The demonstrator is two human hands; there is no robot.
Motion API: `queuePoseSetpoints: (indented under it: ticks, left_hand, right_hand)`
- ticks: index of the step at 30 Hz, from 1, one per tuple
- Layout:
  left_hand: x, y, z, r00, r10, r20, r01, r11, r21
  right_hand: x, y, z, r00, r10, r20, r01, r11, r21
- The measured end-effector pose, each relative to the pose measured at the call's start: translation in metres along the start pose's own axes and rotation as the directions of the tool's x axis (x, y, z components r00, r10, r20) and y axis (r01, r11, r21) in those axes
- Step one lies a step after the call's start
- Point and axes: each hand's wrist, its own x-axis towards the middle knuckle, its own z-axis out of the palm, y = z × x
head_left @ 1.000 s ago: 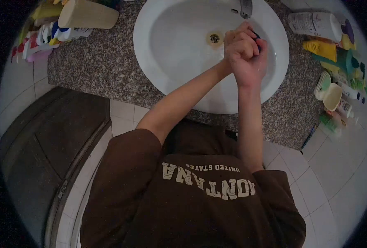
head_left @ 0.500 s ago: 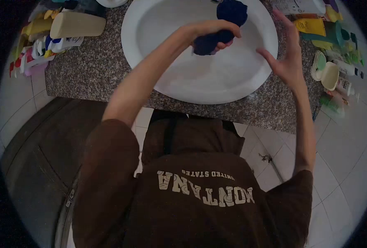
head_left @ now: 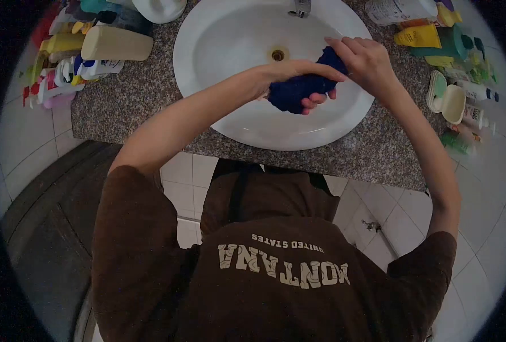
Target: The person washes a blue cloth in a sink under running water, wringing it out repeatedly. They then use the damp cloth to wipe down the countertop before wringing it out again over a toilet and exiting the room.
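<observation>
A bunched dark blue cloth (head_left: 298,92) is held above the white sink basin (head_left: 230,122). My left hand (head_left: 287,69) is wrapped around its lower part, with the thumb across the top and fingertips showing underneath. At the cloth's upper right end, my right hand (head_left: 370,64) is closed around it. The part inside the right fist is hidden. Behind the cloth, the drain hole (head_left: 277,55) shows in the basin, and the tap (head_left: 301,8) is at the top edge of the view.
A speckled stone counter (head_left: 133,102) surrounds the basin. On the left stand a cream bottle (head_left: 118,43) and several other bottles. To the right are a yellow tube (head_left: 418,36), a white container (head_left: 398,10), an open soap box (head_left: 453,104) and several tubes.
My right hand was open and apart from the cloth; now it has closed on the upper end. My left hand has brought the cloth lower, towards me. The view has shifted slightly.
</observation>
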Motion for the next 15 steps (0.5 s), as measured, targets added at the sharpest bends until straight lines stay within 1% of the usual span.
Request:
queuePoseSetpoints:
  ticks: [1, 2, 3, 5, 6, 7, 8, 9, 11, 12, 13, 14, 15]
  left_hand:
    - [-0.001, -0.005, -0.001, 0.995, 0.044, -0.088, -0.036, 0.995, 0.089]
    - [-0.003, -0.008, 0.000, 0.980, 0.094, -0.173, -0.062, 0.982, 0.178]
    - [-0.006, -0.011, 0.000, 0.979, 0.097, -0.177, -0.065, 0.982, 0.179]
    - [-0.010, -0.017, -0.001, 0.985, 0.063, -0.163, -0.053, 0.996, 0.065]
    - [-0.010, -0.019, -0.002, 0.984, 0.063, -0.168, -0.052, 0.996, 0.067]
    - [-0.010, -0.019, -0.003, 0.979, 0.077, -0.187, -0.048, 0.986, 0.157]
    - [-0.010, -0.018, -0.003, 0.975, 0.092, -0.203, -0.040, 0.968, 0.246]
    - [-0.011, -0.015, -0.003, 0.975, 0.090, -0.205, -0.037, 0.967, 0.251]
    - [-0.009, -0.009, -0.005, 0.941, 0.114, -0.319, 0.014, 0.927, 0.375]
    - [-0.006, -0.007, -0.009, 0.942, 0.114, -0.316, 0.015, 0.926, 0.378]
    - [-0.002, -0.004, -0.013, 0.904, 0.130, -0.407, 0.112, 0.847, 0.520]
    - [0.001, -0.001, -0.017, 0.857, 0.165, -0.488, 0.219, 0.741, 0.635]
    - [0.003, 0.002, -0.021, 0.858, 0.166, -0.486, 0.219, 0.738, 0.638]
  right_hand:
    - [-0.003, -0.001, 0.003, 1.000, -0.005, -0.002, 0.004, 1.000, -0.004]
    - [-0.003, -0.006, 0.003, 0.999, 0.038, 0.000, -0.038, 0.999, 0.009]
    - [-0.003, -0.010, 0.005, 0.997, 0.080, 0.002, -0.080, 0.996, 0.024]
    - [-0.007, -0.015, 0.011, 0.996, 0.089, 0.009, -0.089, 0.995, 0.045]
    - [-0.008, -0.017, 0.014, 0.995, 0.099, 0.020, -0.100, 0.993, 0.060]
    - [-0.010, -0.017, 0.016, 0.995, 0.098, 0.013, -0.098, 0.993, 0.060]
    - [-0.011, -0.017, 0.018, 0.986, 0.153, 0.067, -0.156, 0.987, 0.038]
    - [-0.012, -0.017, 0.021, 0.970, 0.211, 0.120, -0.214, 0.977, 0.012]
    - [-0.012, -0.014, 0.025, 0.969, 0.216, 0.121, -0.220, 0.975, 0.026]
    - [-0.011, -0.013, 0.027, 0.968, 0.214, 0.127, -0.221, 0.974, 0.042]
    - [-0.011, -0.014, 0.029, 0.968, 0.218, 0.127, -0.225, 0.974, 0.039]
    - [-0.010, -0.016, 0.031, 0.931, 0.281, 0.234, -0.300, 0.953, 0.047]
    - [-0.008, -0.018, 0.033, 0.879, 0.337, 0.337, -0.373, 0.927, 0.047]
